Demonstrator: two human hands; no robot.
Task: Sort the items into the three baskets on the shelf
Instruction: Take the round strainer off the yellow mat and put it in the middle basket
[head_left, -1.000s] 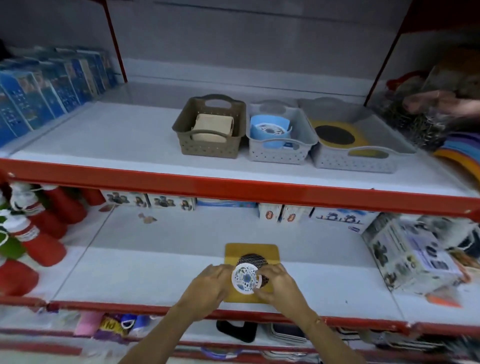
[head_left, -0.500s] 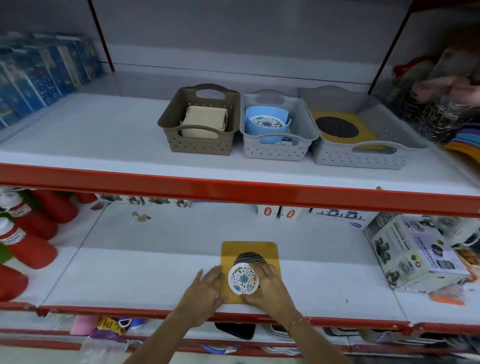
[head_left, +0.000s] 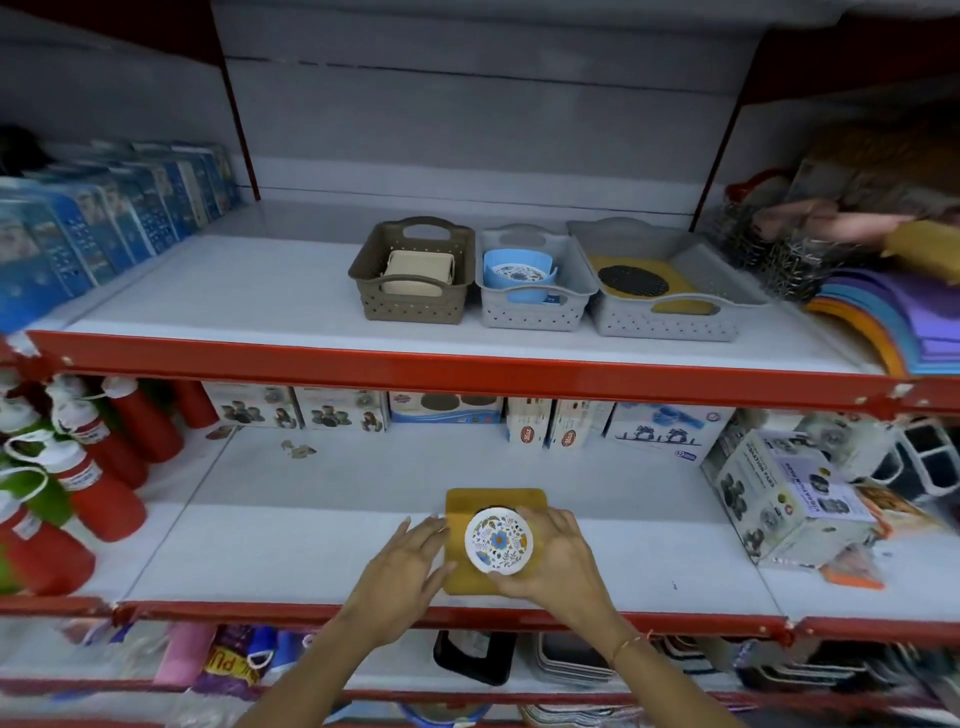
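On the lower shelf (head_left: 311, 545) a yellow mat (head_left: 467, 509) lies flat near the front edge, and a round floral disc (head_left: 498, 540) sits on top of it. The right hand (head_left: 561, 561) cups the disc from its right side, fingers curled round its rim. The left hand (head_left: 405, 566) lies spread and flat just left of the disc, fingertips on the mat's left edge, holding nothing. Above the mat, on the upper shelf (head_left: 208, 296), stand three baskets side by side: a brown basket (head_left: 410, 312) with beige pieces, a middle basket (head_left: 535, 317) with a blue holder (head_left: 514, 291) and another floral disc, and a wide basket (head_left: 670, 322) with another yellow mat.
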